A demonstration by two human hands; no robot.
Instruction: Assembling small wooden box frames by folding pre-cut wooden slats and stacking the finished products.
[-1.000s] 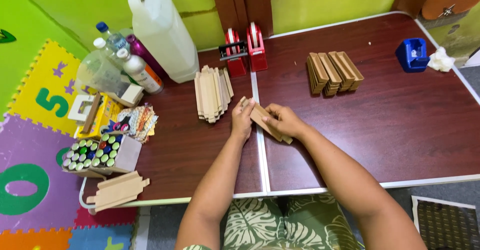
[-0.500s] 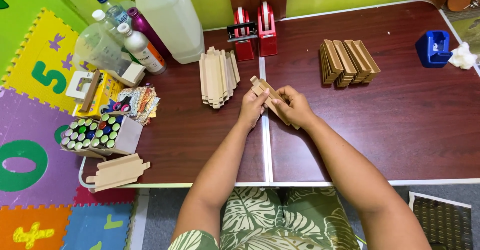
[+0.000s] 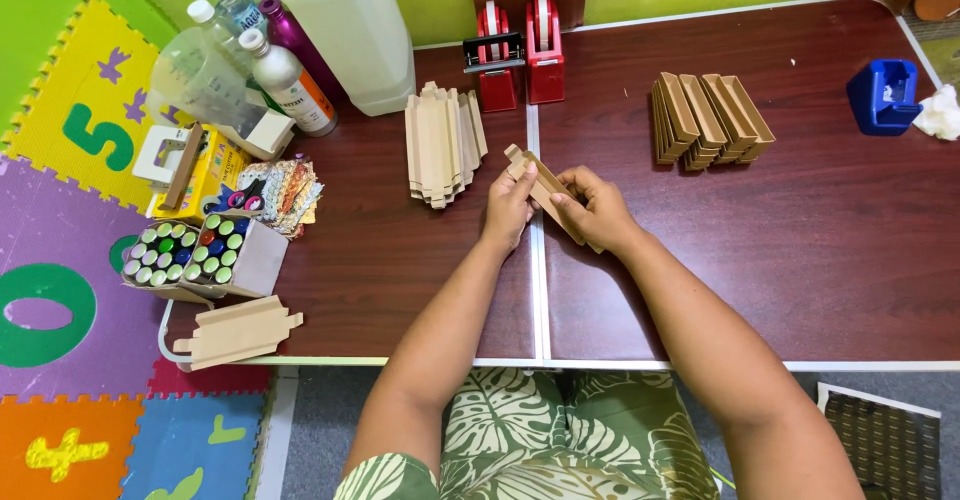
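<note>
Both hands grasp one cardboard strip (image 3: 545, 185): left hand (image 3: 508, 208) pinches its far end, right hand (image 3: 597, 210) its near end; long axis diagonal between fingers.

We stretch both forearms forward, converging over the middle. Our left hand (image 3: 508, 208) and right hand (image 3: 597, 210) sit close together, fingers curled in a pinching grip, knuckles up.

Home craft corner, foam play mats (image 3: 60, 260), folding table (image 3: 820, 260), tape dispensers (image 3: 520, 55)
</note>
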